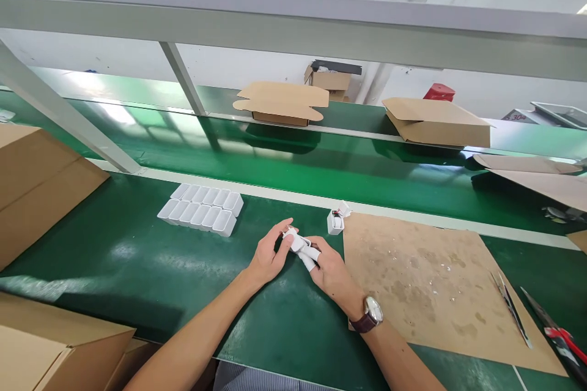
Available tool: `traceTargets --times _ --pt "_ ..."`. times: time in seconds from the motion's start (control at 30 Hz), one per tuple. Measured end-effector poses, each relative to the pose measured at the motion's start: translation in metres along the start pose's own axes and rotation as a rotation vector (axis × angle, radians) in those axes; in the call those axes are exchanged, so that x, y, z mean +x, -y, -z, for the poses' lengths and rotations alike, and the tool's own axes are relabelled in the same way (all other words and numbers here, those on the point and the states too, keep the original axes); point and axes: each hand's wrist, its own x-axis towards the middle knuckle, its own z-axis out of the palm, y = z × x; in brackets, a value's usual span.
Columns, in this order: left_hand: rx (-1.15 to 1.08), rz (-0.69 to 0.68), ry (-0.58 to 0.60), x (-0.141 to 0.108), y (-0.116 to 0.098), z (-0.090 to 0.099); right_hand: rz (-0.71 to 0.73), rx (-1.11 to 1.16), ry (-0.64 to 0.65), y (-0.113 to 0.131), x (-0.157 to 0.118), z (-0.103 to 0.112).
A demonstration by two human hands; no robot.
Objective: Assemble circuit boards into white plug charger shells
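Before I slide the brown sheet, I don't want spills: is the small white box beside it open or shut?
Open: the small white box has its lid raised, and darker contents show inside.

White is noted on the device point(299, 245) in the right hand point(331, 270); blotched brown, on the sheet point(413, 275) to its right.

Covered, cropped or too small
The left hand point(271, 254) and right hand point(332, 271) cover parts of the white piece point(301, 245). Both forearms point(197, 330) leave by the bottom edge. The near carton point(59, 336), side carton point(46, 195) and scissors point(560, 335) are cut off too. The rear carton point(440, 129) hides the base of the red thing point(440, 92). The contents point(337, 217) of the small box point(335, 228) and the specks point(448, 268) are too small to tell.
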Motion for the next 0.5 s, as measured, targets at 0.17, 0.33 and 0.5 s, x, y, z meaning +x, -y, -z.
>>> traceTargets --times 0.17,0.33,0.5 --pt "-0.045 0.075 -0.045 0.0017 -0.0029 -0.0004 -0.035 0.011 -0.034 -0.0003 0.0002 -0.0016" --pt "-0.06 0.082 -0.046 0.003 -0.0056 -0.0002 -0.053 -0.059 0.014 0.0042 0.003 -0.0005" --pt "-0.054 0.068 -0.051 0.0033 -0.0053 -0.0008 -0.012 -0.123 0.028 0.0052 0.0063 -0.0034"
